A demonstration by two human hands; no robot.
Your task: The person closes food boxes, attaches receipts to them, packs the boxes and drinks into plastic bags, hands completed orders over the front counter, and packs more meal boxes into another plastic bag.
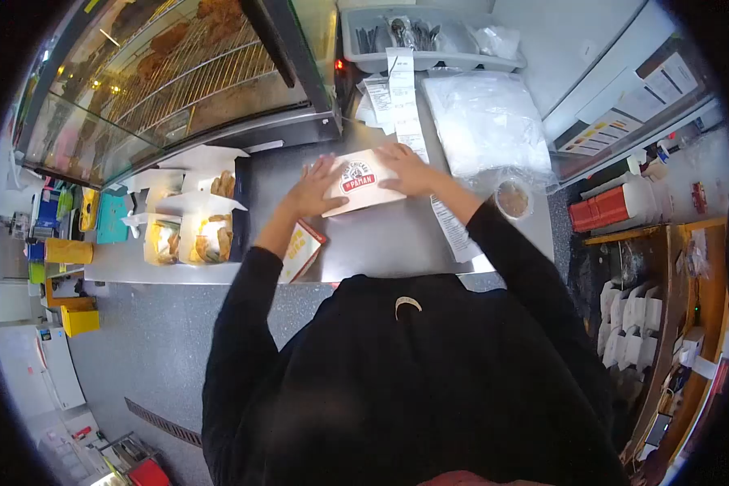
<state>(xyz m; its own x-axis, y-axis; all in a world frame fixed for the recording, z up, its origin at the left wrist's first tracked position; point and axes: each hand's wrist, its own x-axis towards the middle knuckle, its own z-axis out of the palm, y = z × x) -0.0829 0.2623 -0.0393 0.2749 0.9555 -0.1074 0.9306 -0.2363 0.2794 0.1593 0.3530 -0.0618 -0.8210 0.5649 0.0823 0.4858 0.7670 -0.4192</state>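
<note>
A white takeaway box [360, 181] with a red and black chicken logo sits closed on the steel counter in front of me. My left hand [314, 188] lies on its left side, fingers spread toward the top edge. On the right side of the lid rests my right hand [409, 168], its fingers also stretched out flat. Just below my left wrist a small red and yellow printed packet or carton [301, 253] lies near the counter's front edge. Long printed receipts [407, 101] stretch behind the box, and another receipt [455, 231] runs under my right forearm.
Open boxes of food [211, 231] stand at the left. A glass heated cabinet [178, 81] with fried chicken rises behind them. At the back right are a stack of plastic bags [490, 121], a lidded tub [513, 198] and a cutlery tray [437, 61].
</note>
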